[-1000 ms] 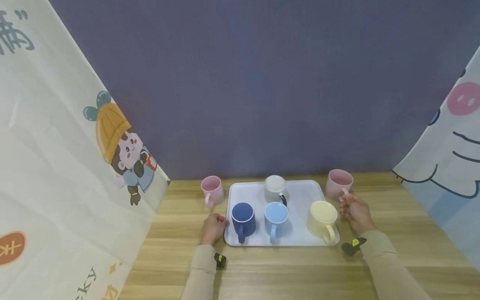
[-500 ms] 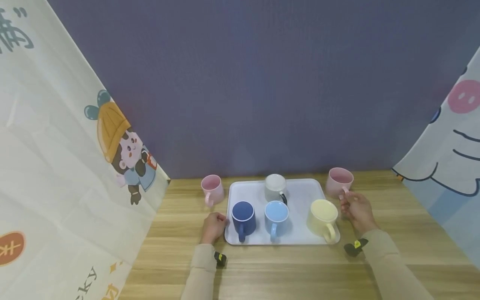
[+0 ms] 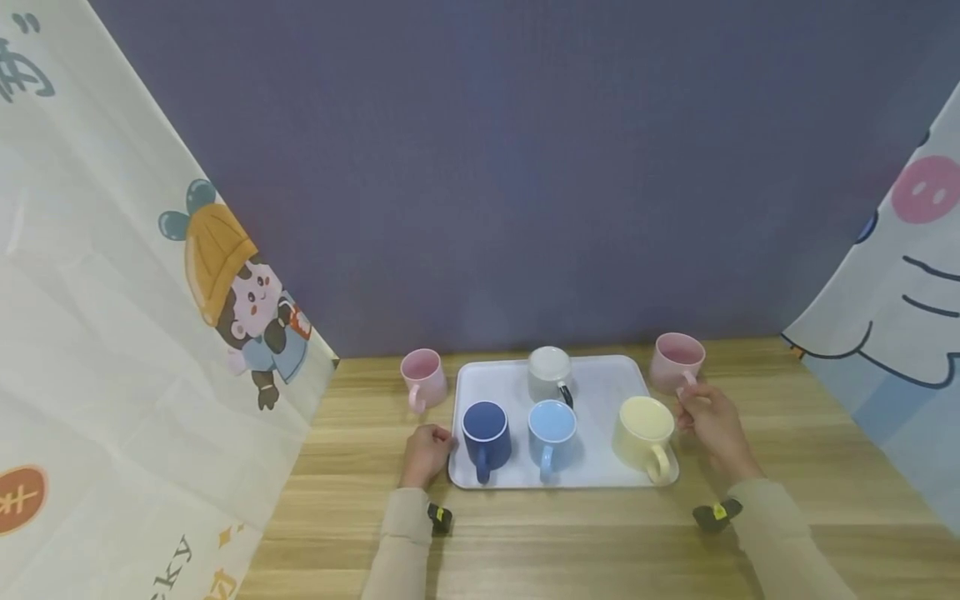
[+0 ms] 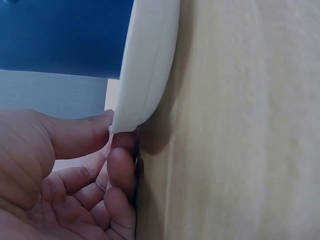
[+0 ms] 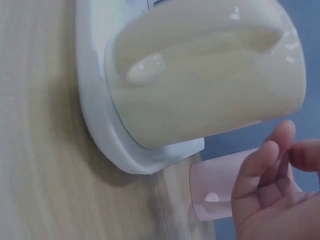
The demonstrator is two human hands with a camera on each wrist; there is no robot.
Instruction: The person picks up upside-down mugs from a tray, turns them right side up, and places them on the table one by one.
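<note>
While left hand [image 3: 426,454] pinches the tray [image 3: 600,387] edge steady, right hand [image 3: 708,421] pinching the pink mug [image 3: 677,362] handle should tighten and lift straight, clear of yellow mug [image 3: 642,433].

Two bare hands, no gloves or rings that I can spot. Both arms are in long beige sleeves, soft-looking fabric, the left sleeve [image 3: 401,542] and the right sleeve [image 3: 787,537] ending right at the wrists. Each wrist has a small black clip-on gadget with a little yellow mark on it: the left wrist gadget [image 3: 440,518] is stubby and boxy, the right wrist gadget [image 3: 716,515] looks longer and sort of angled.
</note>
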